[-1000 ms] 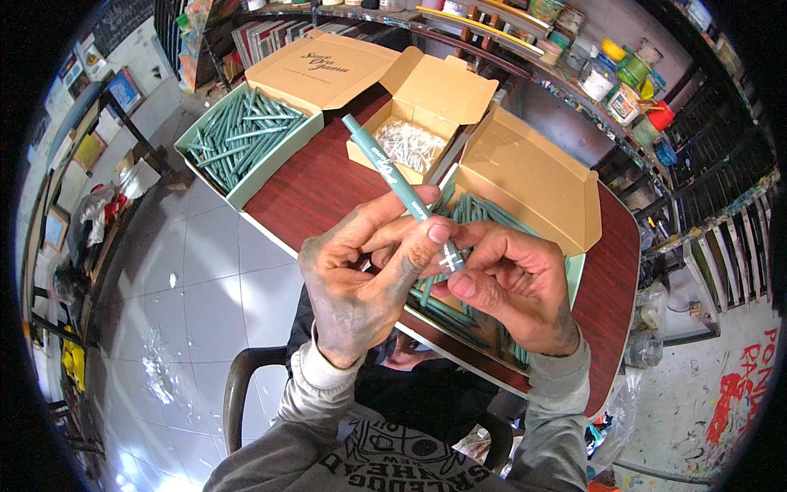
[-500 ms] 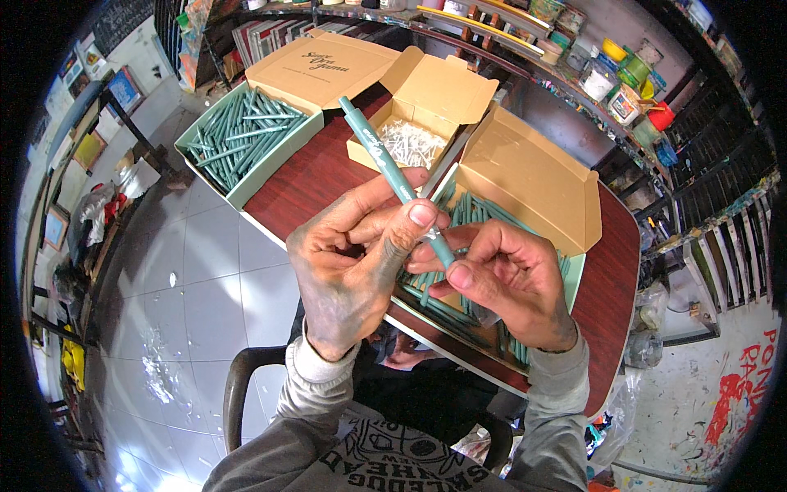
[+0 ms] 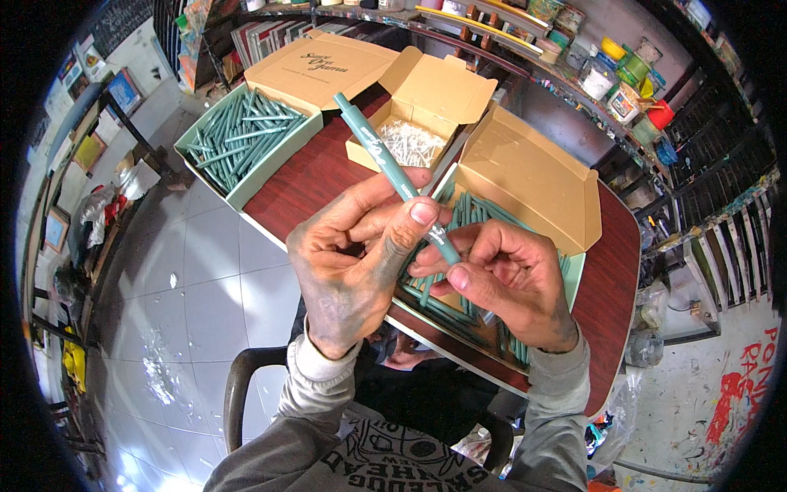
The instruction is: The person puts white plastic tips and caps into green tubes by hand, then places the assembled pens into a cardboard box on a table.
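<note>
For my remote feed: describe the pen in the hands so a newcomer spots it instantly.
Find the dark red table, then the left hand and right hand raised at its near edge. Between them slants the teal pen, its top end leaning left. Unlike the teal pieces heaped in two boxes, it alone is held up.

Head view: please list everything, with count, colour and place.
held pen: one, green, over table
boxes: three, brown and pale green, on table
other pens: many, green, left and right boxes
pieces: many, white, middle box
table: one, dark red, under boxes
chair: one, dark, lower middle
containers: many, mixed colours, upper right
floor: one, grey, left
sleeves: two, grey, lower edge
left fingers: one set, bare, pen's middle
right fingers: one set, bare, pen's lower end
</note>
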Demonstrator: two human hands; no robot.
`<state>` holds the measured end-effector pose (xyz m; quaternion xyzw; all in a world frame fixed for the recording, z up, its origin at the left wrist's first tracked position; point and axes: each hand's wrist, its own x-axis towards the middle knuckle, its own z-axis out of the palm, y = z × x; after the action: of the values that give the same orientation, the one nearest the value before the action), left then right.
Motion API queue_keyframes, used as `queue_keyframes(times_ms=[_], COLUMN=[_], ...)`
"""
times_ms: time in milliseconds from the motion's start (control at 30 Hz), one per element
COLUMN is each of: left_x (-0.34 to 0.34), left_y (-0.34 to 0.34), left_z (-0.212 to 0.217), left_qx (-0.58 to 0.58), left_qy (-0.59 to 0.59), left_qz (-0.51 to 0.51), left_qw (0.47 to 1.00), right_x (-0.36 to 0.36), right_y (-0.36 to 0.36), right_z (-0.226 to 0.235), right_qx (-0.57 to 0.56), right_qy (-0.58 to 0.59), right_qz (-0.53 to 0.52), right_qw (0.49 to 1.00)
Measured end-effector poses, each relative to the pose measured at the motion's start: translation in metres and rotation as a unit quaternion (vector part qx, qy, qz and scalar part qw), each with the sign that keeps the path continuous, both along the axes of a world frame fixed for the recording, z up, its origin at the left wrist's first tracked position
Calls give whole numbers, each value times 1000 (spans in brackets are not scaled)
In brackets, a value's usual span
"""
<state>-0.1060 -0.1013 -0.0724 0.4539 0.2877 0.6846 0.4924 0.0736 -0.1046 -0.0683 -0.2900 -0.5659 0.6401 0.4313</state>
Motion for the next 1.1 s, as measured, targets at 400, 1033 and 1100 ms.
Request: queue_keyframes(times_ms=[400, 1033, 1100], left_x=[1, -3, -4], left_y=[-2, 6, 6], left_z=[1, -2, -4], left_qx=[-28, -82, -95], left_qy=[-15, 82, 111], left_qz=[-27, -153, -150], left_qw=[999, 981, 978], right_x=[-4, 11, 13], right_y=[1, 10, 13], right_z=[-7, 18, 18], right_qx=[96, 376, 392], right_qy=[-21, -191, -199], right_qz=[-68, -124, -115], right_qw=[993, 898, 891])
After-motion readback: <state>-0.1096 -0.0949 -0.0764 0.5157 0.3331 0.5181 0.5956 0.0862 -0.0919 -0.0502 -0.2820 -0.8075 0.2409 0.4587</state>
